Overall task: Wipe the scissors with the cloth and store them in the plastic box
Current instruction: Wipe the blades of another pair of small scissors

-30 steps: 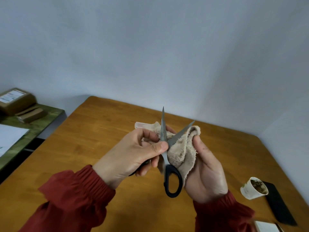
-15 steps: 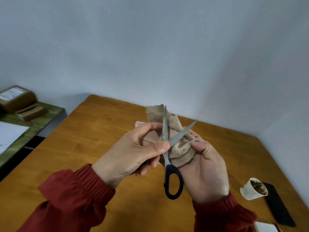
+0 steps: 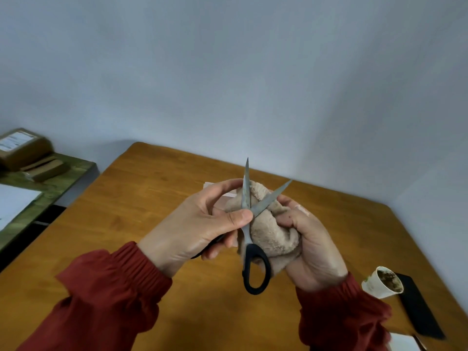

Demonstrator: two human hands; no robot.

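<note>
I hold black-handled scissors point(image 3: 249, 239) in the air above the wooden table point(image 3: 141, 198), blades spread apart and pointing up. My left hand point(image 3: 200, 224) grips one handle, thumb pressed near the pivot; the other handle loop hangs free below. My right hand point(image 3: 311, 239) holds a bunched beige cloth point(image 3: 268, 236) against the back of the blades. A pale plastic box point(image 3: 217, 196) lies on the table behind my hands, mostly hidden by them.
A tipped paper cup point(image 3: 382, 285) with brown residue lies at the right, beside a black flat object point(image 3: 420, 310). A white item point(image 3: 405, 343) shows at the bottom right. A green side table point(image 3: 50, 183) at left carries cardboard boxes point(image 3: 22, 148) and white paper.
The cloth, raised up along the blades half a second ago, has come back down and is bunched lower in my right hand. The scissors stay spread in my left hand.
</note>
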